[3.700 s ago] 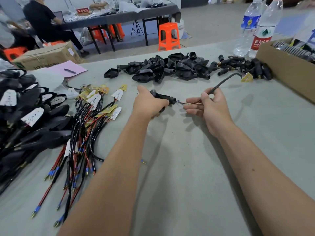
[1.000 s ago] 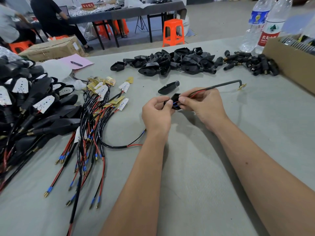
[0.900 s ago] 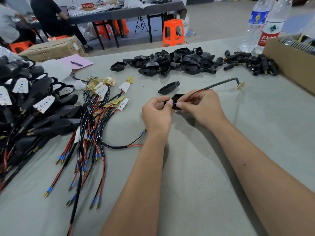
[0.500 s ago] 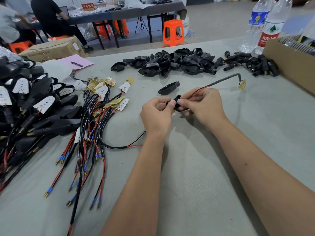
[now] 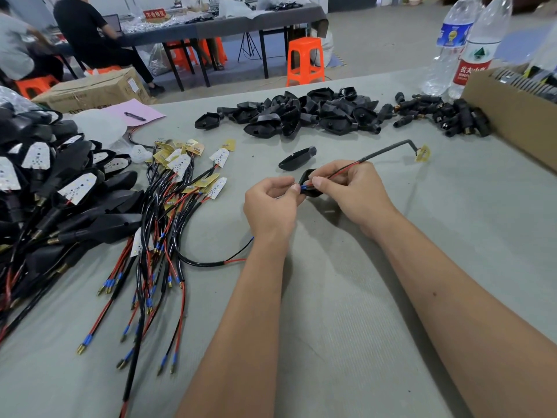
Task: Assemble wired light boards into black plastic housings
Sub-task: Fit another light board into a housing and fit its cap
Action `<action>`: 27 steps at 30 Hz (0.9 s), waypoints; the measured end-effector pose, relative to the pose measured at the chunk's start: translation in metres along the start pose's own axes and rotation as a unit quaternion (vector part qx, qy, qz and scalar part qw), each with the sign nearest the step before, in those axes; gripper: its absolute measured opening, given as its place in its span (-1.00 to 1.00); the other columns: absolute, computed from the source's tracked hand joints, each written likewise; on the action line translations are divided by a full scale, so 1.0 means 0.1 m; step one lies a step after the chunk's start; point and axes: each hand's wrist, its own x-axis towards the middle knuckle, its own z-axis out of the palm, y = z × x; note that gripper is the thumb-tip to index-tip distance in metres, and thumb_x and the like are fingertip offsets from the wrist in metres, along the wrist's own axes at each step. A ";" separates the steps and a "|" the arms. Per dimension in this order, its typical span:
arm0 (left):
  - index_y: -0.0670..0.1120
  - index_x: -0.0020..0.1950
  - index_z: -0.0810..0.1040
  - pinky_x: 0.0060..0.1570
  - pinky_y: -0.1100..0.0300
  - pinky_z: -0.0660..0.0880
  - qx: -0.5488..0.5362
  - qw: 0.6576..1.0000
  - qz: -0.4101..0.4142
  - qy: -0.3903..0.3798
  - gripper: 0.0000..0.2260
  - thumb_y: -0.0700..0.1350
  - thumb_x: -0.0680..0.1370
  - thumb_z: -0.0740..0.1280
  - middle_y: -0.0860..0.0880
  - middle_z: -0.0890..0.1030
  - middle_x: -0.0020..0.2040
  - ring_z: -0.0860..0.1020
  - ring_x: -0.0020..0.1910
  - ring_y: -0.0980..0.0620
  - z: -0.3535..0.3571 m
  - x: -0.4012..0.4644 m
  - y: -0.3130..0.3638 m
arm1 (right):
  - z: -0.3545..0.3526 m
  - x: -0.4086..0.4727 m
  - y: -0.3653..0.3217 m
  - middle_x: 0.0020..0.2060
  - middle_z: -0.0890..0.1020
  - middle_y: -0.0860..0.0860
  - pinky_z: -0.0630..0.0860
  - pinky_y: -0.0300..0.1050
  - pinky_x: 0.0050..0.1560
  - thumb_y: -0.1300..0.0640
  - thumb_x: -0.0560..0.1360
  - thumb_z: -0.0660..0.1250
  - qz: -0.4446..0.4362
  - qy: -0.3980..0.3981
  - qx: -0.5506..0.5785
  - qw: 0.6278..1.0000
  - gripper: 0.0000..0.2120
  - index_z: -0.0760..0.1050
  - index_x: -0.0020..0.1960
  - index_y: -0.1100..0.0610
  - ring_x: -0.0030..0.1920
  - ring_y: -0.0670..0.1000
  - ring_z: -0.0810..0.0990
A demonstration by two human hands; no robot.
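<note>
At the table's middle my left hand (image 5: 271, 203) and right hand (image 5: 355, 194) meet around a small black plastic housing (image 5: 307, 184). My left fingertips pinch the blue-sleeved wire ends at the housing. My right thumb and forefinger pinch the red and black wires (image 5: 340, 170) just right of it. The black sheathed cable (image 5: 385, 150) runs up and right to a small yellowish light board (image 5: 422, 152) hanging just above the table. A second loose housing (image 5: 297, 158) lies just behind my hands.
A heap of empty black housings (image 5: 301, 116) and black connectors (image 5: 440, 114) lies at the back. Wired light boards (image 5: 180, 188) spread at left, beside a pile of finished units (image 5: 45, 182). A cardboard box (image 5: 512, 116) and two water bottles (image 5: 464, 46) stand at right.
Since 3.7 s ago my hands have come together around a housing. Over the last second the cable and its light board rose slightly; my fingers shifted a little on the wires.
</note>
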 end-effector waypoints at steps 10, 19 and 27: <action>-0.15 -0.08 0.67 0.09 -0.04 0.66 -0.007 1.000 0.012 -0.010 -0.87 -0.35 0.47 0.50 -0.16 0.73 -0.12 0.74 -0.12 -0.10 0.03 0.00 -0.04 | 0.10 0.02 0.04 -0.39 0.71 -0.01 0.55 -0.22 -0.23 0.23 0.46 0.54 0.028 0.094 -0.048 0.994 -0.84 0.56 -0.16 0.10 -0.34 -0.09 0.70; -0.31 0.00 0.68 0.07 0.13 0.65 -0.102 0.993 -0.045 -0.029 -0.92 -0.40 0.52 0.46 -0.20 0.73 -0.14 0.73 -0.05 -0.12 -0.03 -0.02 0.04 | 0.05 0.01 0.00 -0.30 0.73 0.02 0.48 -0.23 -0.28 0.05 0.58 0.44 0.027 0.036 -0.036 0.998 -0.81 0.68 -0.17 0.09 -0.35 -0.12 0.62; -0.29 -0.06 0.64 -0.04 0.16 0.66 -0.110 0.992 -0.056 -0.022 -0.92 -0.40 0.49 0.49 -0.24 0.71 -0.14 0.74 -0.12 -0.15 -0.04 -0.04 0.08 | 0.05 -0.01 0.01 -0.48 0.62 -0.08 0.41 -0.25 -0.43 0.11 0.48 0.56 0.023 0.039 -0.046 0.998 -0.91 0.71 -0.17 0.08 -0.53 -0.10 0.49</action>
